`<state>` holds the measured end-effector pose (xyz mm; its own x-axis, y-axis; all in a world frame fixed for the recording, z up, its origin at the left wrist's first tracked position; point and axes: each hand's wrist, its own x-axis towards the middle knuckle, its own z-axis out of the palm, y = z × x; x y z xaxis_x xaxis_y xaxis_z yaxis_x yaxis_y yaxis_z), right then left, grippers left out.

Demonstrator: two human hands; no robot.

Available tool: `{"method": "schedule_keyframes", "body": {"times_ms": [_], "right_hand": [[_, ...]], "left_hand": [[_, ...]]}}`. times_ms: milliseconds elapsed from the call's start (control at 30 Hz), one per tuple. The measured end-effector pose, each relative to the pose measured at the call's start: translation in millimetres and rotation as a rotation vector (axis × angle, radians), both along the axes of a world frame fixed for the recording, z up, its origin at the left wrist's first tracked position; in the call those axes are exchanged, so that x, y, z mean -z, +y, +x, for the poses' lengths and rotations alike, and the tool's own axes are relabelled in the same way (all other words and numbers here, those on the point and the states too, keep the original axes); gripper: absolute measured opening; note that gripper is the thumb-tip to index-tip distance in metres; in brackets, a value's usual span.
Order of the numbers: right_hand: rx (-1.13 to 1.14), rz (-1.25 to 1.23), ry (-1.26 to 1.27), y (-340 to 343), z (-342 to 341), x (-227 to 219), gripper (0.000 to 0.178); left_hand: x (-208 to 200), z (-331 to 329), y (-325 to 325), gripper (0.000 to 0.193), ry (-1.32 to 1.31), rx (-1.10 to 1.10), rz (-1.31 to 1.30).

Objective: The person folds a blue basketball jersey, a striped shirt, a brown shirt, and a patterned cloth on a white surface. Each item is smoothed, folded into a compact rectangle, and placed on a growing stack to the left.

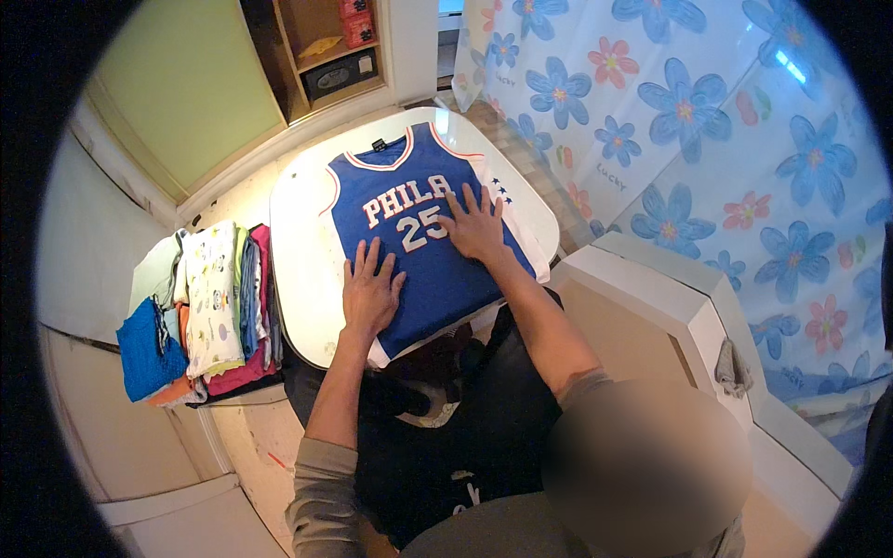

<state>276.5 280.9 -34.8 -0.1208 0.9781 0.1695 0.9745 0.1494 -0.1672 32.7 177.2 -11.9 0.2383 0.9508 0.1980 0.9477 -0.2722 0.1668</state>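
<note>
A blue sleeveless basketball jersey (pixel 423 270) with white and red trim lies spread face up on a small white table (pixel 302 232). Its neckline points to the far side, and its hem reaches the table's near edge. My left hand (pixel 370 290) rests flat on the jersey's lower left part, fingers spread. Higher up on the right, my right hand (pixel 476 228) lies with spread fingers over the edge of the printed front. Neither hand grips the cloth.
Left of the table stands a stack of folded clothes (pixel 214 298) in many colours, a blue knit piece (pixel 152 353) on its near side. A flowered curtain (pixel 670 121) hangs at the right above a white box-like unit (pixel 642 298). An open shelf (pixel 339 46) stands behind.
</note>
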Motion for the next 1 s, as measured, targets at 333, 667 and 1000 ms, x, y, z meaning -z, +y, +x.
{"method": "schedule_keyframes", "body": {"times_ms": [333,667,1000], "right_hand": [[0.263,0.026,-0.063,26.7,18.1,-3.7,0.070],[-0.385,0.027,-0.019,51.3,-126.4,-18.2,0.060],[-0.600,-0.051,-0.014,73.4,-221.8,-3.8,0.058]], "left_hand": [[3.7,-8.2,0.2,0.055,-0.016,-0.040,-0.069],[-3.0,-7.1,-9.4,0.052,-0.003,-0.054,-0.081],[-0.7,-22.7,-50.6,0.045,-0.153,-0.096,-0.017]]}}
